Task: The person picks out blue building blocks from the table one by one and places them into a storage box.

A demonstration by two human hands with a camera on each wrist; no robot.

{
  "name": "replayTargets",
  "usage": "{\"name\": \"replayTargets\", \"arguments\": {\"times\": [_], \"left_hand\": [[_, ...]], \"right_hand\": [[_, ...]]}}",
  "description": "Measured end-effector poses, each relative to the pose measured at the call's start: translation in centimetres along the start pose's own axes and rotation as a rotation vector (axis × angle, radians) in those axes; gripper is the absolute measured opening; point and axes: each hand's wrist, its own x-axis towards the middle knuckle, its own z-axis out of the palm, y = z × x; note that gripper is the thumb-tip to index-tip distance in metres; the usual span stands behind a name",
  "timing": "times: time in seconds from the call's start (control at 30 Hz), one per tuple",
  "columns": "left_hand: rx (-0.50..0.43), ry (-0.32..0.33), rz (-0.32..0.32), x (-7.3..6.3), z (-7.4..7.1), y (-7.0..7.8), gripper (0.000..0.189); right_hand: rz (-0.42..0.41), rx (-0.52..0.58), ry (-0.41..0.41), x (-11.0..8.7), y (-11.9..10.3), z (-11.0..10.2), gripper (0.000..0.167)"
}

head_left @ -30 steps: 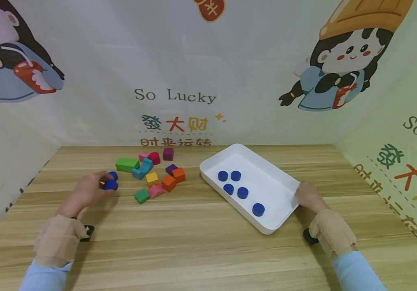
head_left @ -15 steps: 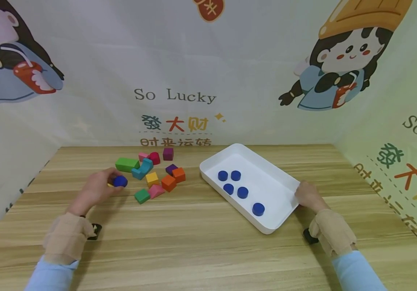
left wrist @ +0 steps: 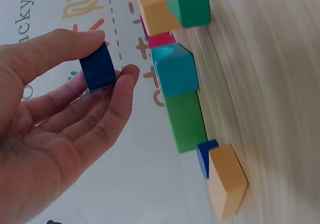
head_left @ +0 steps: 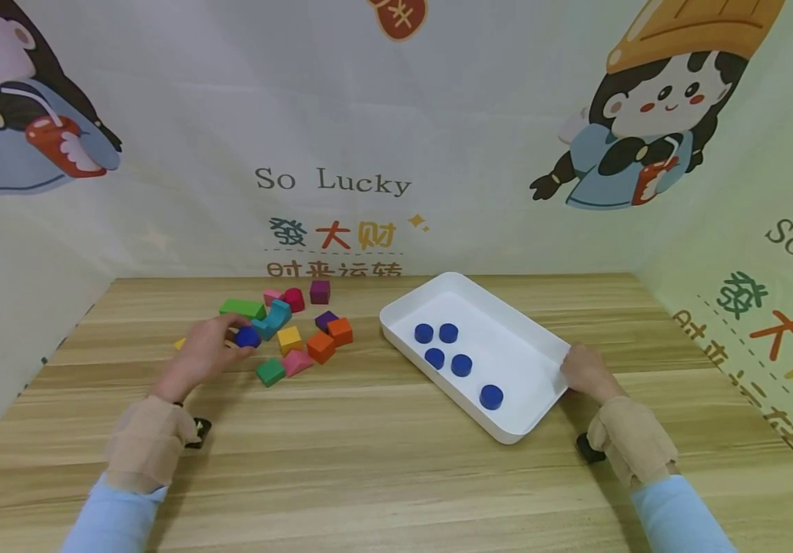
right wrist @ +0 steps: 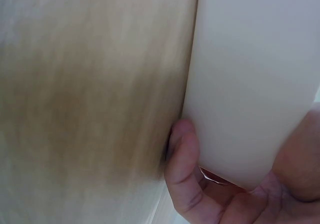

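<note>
Between thumb and fingers, my left hand (head_left: 201,355) pinches a short dark blue cylinder block (left wrist: 98,68), held above the table beside the loose blocks. My right hand (head_left: 588,374) grips the right end of a white tray (head_left: 524,349). In the right wrist view, its fingers curl under the tray's outer wall (right wrist: 250,78). Several blue cylinder blocks (head_left: 462,365) lie inside the tray. Close to my left hand are a teal curved block (head_left: 273,321) and a light green block (head_left: 243,309). Another blue cylinder block (left wrist: 202,159) sits by a yellow block (left wrist: 229,184), mostly hidden behind my left hand in the head view.
Further loose blocks lie left of the tray: orange cubes (head_left: 321,347), a pink triangle (head_left: 296,362), a green block (head_left: 270,372) and a purple cube (head_left: 320,292). A printed cloth (head_left: 334,138) closes off the back of the wooden table (head_left: 341,468).
My left hand has lifted the blue cylinder block and carried it rightward, uncovering part of the yellow block behind it. The right hand and tray stay in place.
</note>
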Motion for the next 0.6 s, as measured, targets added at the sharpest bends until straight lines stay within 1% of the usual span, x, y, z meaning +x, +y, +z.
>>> {"name": "replayTargets", "arguments": {"times": [0.2, 0.47, 0.6], "left_hand": [[-0.008, 0.02, 0.037, 0.4, 0.2, 1.1, 0.032], [-0.043, -0.002, 0.066, 1.1, 0.7, 2.0, 0.036], [-0.036, 0.001, 0.083, 1.4, 1.0, 2.6, 0.035]], "right_hand": [[0.0, 0.005, -0.005, 0.1, 0.1, 0.2, 0.014], [0.003, 0.009, -0.011, 0.0, 0.0, -0.3, 0.014], [0.028, 0.035, -0.022, -0.1, -0.2, -0.8, 0.014]]}}
